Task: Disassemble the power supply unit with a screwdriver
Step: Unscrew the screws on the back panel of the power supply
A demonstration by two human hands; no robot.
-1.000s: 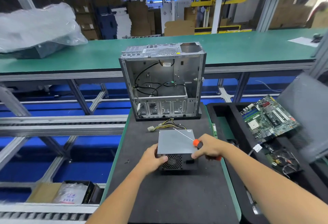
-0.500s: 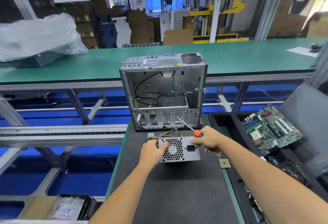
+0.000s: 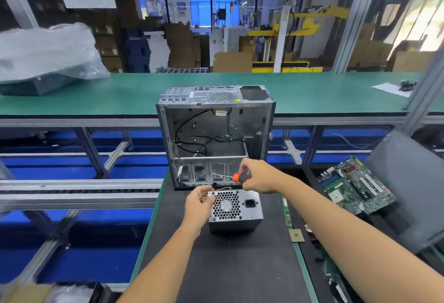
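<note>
Two bare hands are in view: the left hand (image 3: 197, 203) and the right hand (image 3: 258, 177). One screwdriver (image 3: 236, 177). One power supply unit (image 3: 234, 210). One open computer case (image 3: 216, 137). One green motherboard (image 3: 355, 186). One dark mat-covered bench (image 3: 228, 266), and one long green bench (image 3: 120, 93) behind it. One plastic-wrapped bundle (image 3: 45, 57).
</note>
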